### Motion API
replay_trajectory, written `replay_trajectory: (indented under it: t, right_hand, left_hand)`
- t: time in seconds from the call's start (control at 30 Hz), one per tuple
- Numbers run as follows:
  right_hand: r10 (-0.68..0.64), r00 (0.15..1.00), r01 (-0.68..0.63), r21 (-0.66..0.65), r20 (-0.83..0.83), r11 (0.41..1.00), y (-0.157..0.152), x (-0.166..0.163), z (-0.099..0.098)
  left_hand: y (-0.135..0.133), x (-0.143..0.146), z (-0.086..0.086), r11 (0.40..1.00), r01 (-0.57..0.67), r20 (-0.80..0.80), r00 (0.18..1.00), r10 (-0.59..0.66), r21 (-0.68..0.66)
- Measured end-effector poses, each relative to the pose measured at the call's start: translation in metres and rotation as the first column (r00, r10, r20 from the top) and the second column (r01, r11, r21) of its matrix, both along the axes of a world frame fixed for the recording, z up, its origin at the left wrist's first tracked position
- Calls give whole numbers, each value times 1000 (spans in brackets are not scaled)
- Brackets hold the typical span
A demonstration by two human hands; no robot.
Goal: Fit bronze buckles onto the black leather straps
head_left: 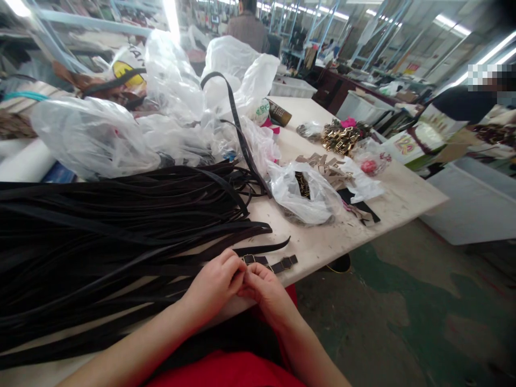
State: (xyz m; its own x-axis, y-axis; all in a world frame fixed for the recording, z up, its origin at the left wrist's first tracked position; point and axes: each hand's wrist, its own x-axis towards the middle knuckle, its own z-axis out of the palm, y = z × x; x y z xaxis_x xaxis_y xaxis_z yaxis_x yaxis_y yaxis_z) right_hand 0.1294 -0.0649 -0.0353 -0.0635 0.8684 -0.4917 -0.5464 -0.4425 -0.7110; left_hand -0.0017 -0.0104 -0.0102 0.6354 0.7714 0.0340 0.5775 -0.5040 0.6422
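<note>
My left hand (220, 275) is closed in a pinch near the table's front edge. Its fingertips meet those of my right hand (266, 293), also closed; what they grip between them is hidden. Right behind the fingers lies a short dark strap with a metal buckle (249, 259). Another short strap piece with a buckle (286, 262) rests to the right, close to the edge. A large bundle of long black straps (121, 209) covers the table on the left, and some of them run beneath my left hand and forearm.
An open plastic bag (318, 201) with metal pieces sits ahead on the table (407, 199). Farther back are a pile of gold buckles (342, 137), beige pieces (326, 169) and large clear bags (173, 80). A white bin (475, 199) and a person (459, 102) are at right.
</note>
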Motion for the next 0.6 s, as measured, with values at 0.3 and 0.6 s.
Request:
replay_trajectory:
  t: [0.3,0.6]
  right_hand:
    - [-18,991,11,55,132,998,-6,2,-8]
    - [-63,940,-16,227,336,974,-9,5,3]
  left_hand:
    - [-3,-5,11,985,124,8,992,-124,-119]
    - [4,-2,0,980,4,72,997,10,-197]
